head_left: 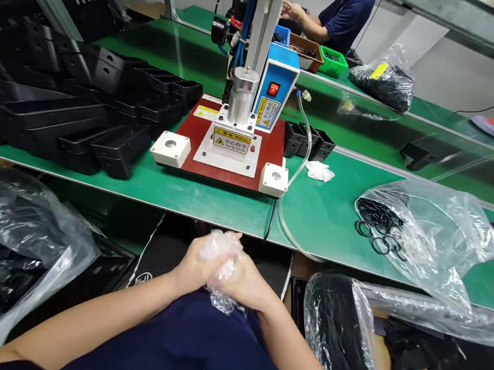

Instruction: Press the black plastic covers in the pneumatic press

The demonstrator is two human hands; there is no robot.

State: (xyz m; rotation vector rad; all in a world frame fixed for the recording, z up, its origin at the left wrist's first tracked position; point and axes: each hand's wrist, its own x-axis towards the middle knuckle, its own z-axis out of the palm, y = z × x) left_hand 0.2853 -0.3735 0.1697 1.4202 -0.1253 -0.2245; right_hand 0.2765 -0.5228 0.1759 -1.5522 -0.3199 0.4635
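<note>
My left hand (194, 265) and my right hand (249, 284) meet in front of my lap, below the edge of the green table (209, 201). Both are closed round a crumpled clear plastic bag (224, 254), which bulges out between the fingers and hangs a little below them. Straight ahead on the table stands a small press (243, 97) on a red base (233, 147) with a white button block at each front corner.
Black plastic housings (72, 103) are stacked at the left of the table. An open clear bag with black rubber rings (379, 225) lies at the right. Bags of black parts sit low on both sides of me. Another person (340, 16) works at the far bench.
</note>
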